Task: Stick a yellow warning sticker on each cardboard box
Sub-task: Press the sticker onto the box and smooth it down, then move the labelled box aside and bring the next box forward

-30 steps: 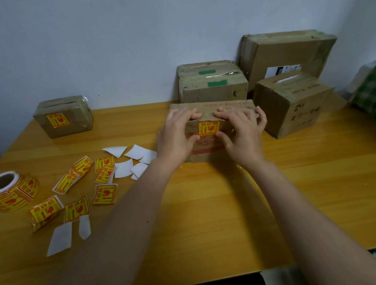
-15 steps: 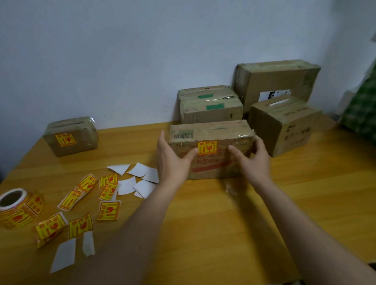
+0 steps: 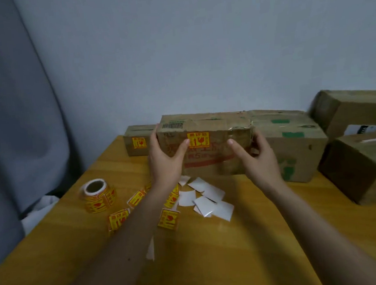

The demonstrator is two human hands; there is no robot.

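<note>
1. Both forearms are reaching forward over the wooden table [image 3: 250, 246], wrists bent slightly upward.
2. The left hand [image 3: 164, 161] is gripping the left end of a long cardboard box [image 3: 215, 149]: thumb pressing across the front face, the other fingers wrapping round the end, mostly hidden from here.
3. The right hand [image 3: 256, 158] is gripping the right end the same way, thumb lying on the front face, fingers curling behind the corner.
4. A yellow warning sticker [image 3: 198, 139] is sitting on the box front, just beyond the left thumb tip and between the two thumbs.
5. Whether the box is resting on the table or hanging just above it, I cannot tell.
6. Behind the left fingers, a small stickered box [image 3: 136, 142] is standing by the wall.
7. Past the right fingers, a green-taped box [image 3: 297, 145] is sitting close behind; two brown boxes [image 3: 364, 148] are further right.
8. Below the wrists, loose yellow stickers [image 3: 168, 219] and white backing papers [image 3: 208, 197] are lying scattered.
9. Left of the left forearm, the sticker roll [image 3: 97, 196] is standing on end.
</note>
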